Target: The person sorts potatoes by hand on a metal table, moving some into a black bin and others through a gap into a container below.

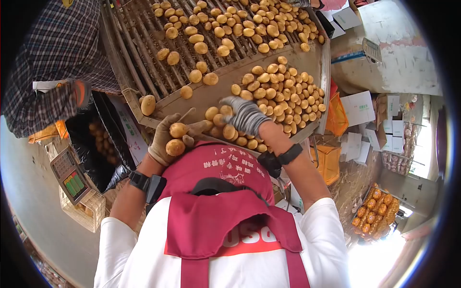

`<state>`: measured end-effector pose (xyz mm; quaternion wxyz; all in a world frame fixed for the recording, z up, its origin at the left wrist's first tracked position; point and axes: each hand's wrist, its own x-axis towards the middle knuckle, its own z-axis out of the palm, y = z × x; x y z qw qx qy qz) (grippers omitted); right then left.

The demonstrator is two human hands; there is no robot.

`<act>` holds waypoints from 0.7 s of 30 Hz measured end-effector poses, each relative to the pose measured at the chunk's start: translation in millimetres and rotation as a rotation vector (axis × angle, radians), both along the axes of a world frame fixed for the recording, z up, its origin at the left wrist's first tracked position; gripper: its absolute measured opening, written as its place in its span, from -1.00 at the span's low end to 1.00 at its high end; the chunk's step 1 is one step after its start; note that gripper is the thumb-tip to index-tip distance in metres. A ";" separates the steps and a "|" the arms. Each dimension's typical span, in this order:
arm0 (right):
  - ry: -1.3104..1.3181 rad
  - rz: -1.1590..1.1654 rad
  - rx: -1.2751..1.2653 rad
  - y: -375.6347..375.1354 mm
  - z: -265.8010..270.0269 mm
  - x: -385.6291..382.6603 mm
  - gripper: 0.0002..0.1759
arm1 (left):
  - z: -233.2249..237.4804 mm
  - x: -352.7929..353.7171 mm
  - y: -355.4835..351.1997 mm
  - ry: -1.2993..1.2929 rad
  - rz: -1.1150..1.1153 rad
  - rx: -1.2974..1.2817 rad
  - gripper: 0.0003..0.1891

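Note:
My left hand [165, 139], in a beige work glove, is closed around two potatoes [178, 129] near the front rim of the sorting table [158, 108]. To its right, my right hand [242, 115], in a grey striped glove, reaches over the potatoes at the table's front edge. Its fingers are apart and somewhat blurred, next to a few potatoes [212, 113]. A big heap of potatoes [288, 96] fills the flat tray beyond that hand. More potatoes [221, 32] lie scattered across the slatted part at the back.
At the left, a person in a checked sleeve [43, 105] stands by a box lined with black plastic [84, 129], potatoes inside. A digital scale [71, 175] sits above a white crate [96, 206]. White cartons [357, 108] and bagged potatoes [377, 211] are at the right.

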<state>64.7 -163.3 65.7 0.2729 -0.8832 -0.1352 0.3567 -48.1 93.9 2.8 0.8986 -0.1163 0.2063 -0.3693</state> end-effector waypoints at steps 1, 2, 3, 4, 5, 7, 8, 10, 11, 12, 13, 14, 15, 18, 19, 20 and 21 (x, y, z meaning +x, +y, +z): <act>-0.104 0.170 -0.152 4.7 -1.8 -10.1 -0.28 | 2.4 0.3 1.5 0.036 0.008 0.001 -0.43; -0.211 0.341 -0.305 9.2 -4.4 -14.7 -0.24 | 4.2 1.3 3.3 0.070 0.018 0.001 -0.41; -0.217 0.345 -0.306 11.9 -11.1 -12.5 -0.24 | 2.3 2.4 5.2 0.064 0.023 0.000 -0.41; -0.234 0.374 -0.330 14.7 -18.1 -9.0 -0.23 | -1.4 3.5 6.8 0.046 0.016 0.023 -0.41; -0.249 0.399 -0.354 17.3 -23.0 -4.6 -0.23 | -2.9 4.7 8.1 0.029 0.007 0.045 -0.41; -0.191 0.409 -0.417 25.9 -13.3 6.0 -0.21 | 14.9 9.8 4.0 0.013 0.059 0.090 -0.42; -0.159 0.411 -0.439 27.5 -13.9 10.4 -0.20 | 21.4 13.3 2.4 0.005 0.120 0.137 -0.43; -0.116 0.366 -0.417 30.7 -11.0 14.0 -0.19 | 17.1 15.4 6.4 -0.045 0.145 0.138 -0.43; -0.116 0.380 -0.416 28.9 -6.6 16.6 -0.19 | 15.0 15.1 9.4 -0.089 0.156 0.143 -0.42; -0.079 0.299 -0.285 26.5 -0.9 19.6 -0.22 | 18.5 15.6 11.2 -0.083 0.166 0.144 -0.42; -0.038 0.211 -0.157 28.5 5.4 19.9 -0.25 | 25.2 16.9 11.1 -0.073 0.179 0.150 -0.42; -0.106 0.165 -0.047 34.1 13.3 16.4 -0.32 | 28.7 18.2 10.3 -0.062 0.185 0.154 -0.42; -0.100 0.158 -0.049 44.9 29.0 11.5 -0.32 | 28.4 20.2 9.8 -0.057 0.177 0.152 -0.42; -0.133 0.282 0.176 80.1 52.5 -7.8 -0.29 | 22.6 29.7 11.6 -0.060 0.157 0.134 -0.45; -0.121 0.321 0.204 89.6 52.5 -14.7 -0.27 | 12.5 31.9 11.7 -0.048 0.159 0.113 -0.47; -0.049 0.344 0.189 98.7 60.0 -18.1 -0.20 | 5.4 32.1 13.6 -0.034 0.163 0.092 -0.47; -0.046 0.347 0.193 102.7 59.7 -18.7 -0.20 | 7.0 31.1 17.2 -0.032 0.166 0.096 -0.47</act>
